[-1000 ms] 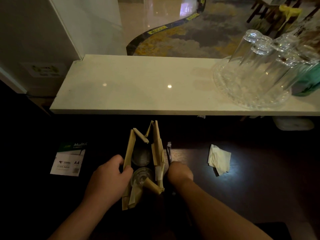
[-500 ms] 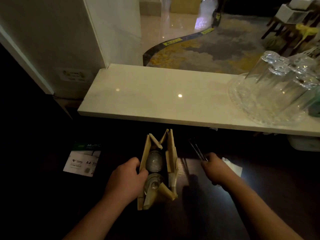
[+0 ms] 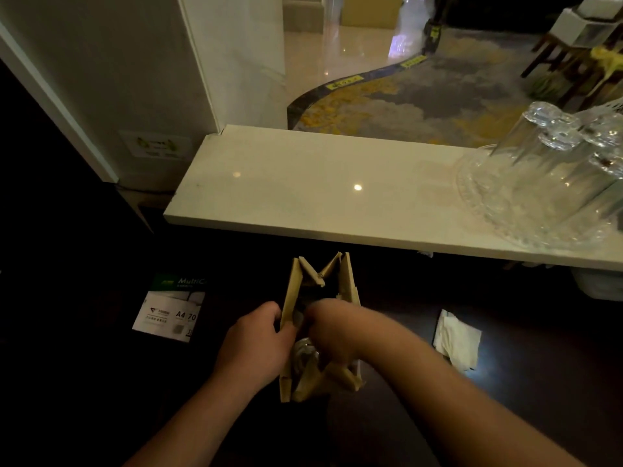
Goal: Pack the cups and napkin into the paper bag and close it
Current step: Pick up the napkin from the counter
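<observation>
One cup seen: a glass cup (image 3: 303, 353) is visible in the open paper bag (image 3: 349, 281); others cannot be told.
Left hand (image 3: 256, 342): fingers are clamped on the bag's left wall.
Right hand (image 3: 332, 326): reached into the bag; its grasp cannot be told.
Left over: the napkin (image 3: 456, 337) lies on the dark counter (image 3: 505, 399), right of the bag.
Closing: not yet done.
</observation>
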A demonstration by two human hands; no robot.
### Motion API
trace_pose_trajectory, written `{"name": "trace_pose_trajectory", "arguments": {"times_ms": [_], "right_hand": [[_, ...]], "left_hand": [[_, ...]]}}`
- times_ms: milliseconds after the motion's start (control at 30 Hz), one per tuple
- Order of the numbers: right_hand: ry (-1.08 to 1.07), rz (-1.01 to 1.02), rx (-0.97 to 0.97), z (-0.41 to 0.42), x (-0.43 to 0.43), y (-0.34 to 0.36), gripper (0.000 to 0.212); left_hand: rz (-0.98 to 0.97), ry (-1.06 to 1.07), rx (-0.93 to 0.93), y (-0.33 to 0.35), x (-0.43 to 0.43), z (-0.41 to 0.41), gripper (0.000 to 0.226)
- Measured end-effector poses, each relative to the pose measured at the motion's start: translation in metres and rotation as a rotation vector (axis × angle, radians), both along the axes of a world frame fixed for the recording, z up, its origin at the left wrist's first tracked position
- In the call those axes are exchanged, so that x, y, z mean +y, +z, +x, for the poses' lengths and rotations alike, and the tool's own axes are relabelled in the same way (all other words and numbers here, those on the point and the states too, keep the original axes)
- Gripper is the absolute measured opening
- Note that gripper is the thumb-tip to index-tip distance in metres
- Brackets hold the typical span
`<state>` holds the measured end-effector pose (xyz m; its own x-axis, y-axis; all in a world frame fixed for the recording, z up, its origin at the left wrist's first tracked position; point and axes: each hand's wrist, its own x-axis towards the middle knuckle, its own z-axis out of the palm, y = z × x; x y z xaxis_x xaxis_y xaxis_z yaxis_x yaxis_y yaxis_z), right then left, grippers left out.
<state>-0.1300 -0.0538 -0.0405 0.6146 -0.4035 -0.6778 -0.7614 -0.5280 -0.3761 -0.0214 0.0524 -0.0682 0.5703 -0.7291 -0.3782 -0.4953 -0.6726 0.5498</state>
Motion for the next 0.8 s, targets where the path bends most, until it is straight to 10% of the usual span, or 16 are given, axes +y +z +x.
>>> {"name": "trace_pose_trajectory", "arguments": {"times_ms": [400, 600, 800], "right_hand": [[0.23, -0.009, 0.087, 0.038, 0.004, -0.04, 0.028], [-0.279, -0.536, -0.727, -0.074, 0.003, -0.013, 0.012], [-0.675, -0.525, 0.016, -0.207, -0.056, -0.135, 0.041]], "left_hand": [[0.044, 0.004, -0.021, -0.001, 0.004, 0.005, 0.031], [0.097, -0.05, -0.067, 0.002, 0.001, 0.003, 0.024], [0.134, -0.066, -0.097, 0.001, -0.005, -0.011, 0.022]]}}
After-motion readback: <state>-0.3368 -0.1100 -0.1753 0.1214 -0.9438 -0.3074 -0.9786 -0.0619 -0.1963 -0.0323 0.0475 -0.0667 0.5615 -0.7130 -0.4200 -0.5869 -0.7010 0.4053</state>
